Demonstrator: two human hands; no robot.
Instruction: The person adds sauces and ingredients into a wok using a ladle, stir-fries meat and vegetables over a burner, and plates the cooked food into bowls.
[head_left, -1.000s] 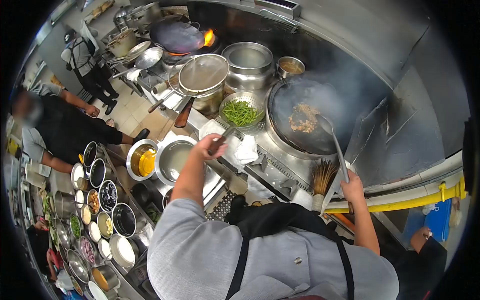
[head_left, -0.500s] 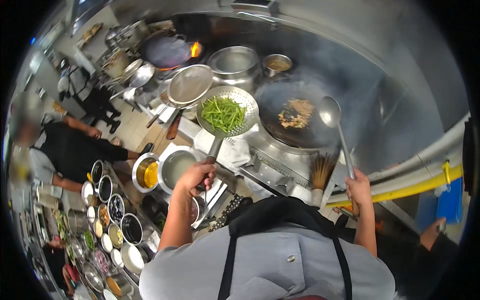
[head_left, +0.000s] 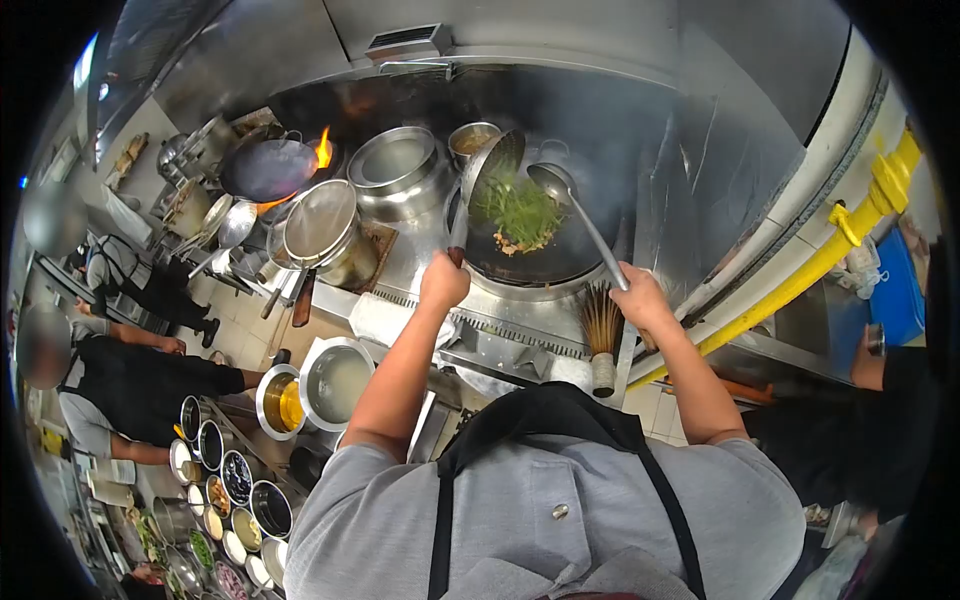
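Tilted on its side over the wok (head_left: 530, 268), the perforated strainer (head_left: 497, 160) has its handle in my left hand (head_left: 444, 281), which is closed round it. Green beans (head_left: 518, 207), blurred, are dropping from it onto browned bits of food (head_left: 524, 243) in the wok. My right hand (head_left: 645, 298) is closed on the handle of a metal ladle (head_left: 552, 182), whose bowl is at the wok's far right side, beside the beans.
A bamboo brush (head_left: 602, 340) stands by the stove's front edge. Left are a mesh sieve (head_left: 320, 222) on a pot, a steel pot (head_left: 392, 162), and a wok (head_left: 268, 168) beside a flame. Co-workers (head_left: 140, 390) are at the left; another person's hand (head_left: 870, 358) shows right.
My left hand has lifted the strainer from beside the wok to over it and tipped it, and the beans have left it. The ladle has moved in over the wok.
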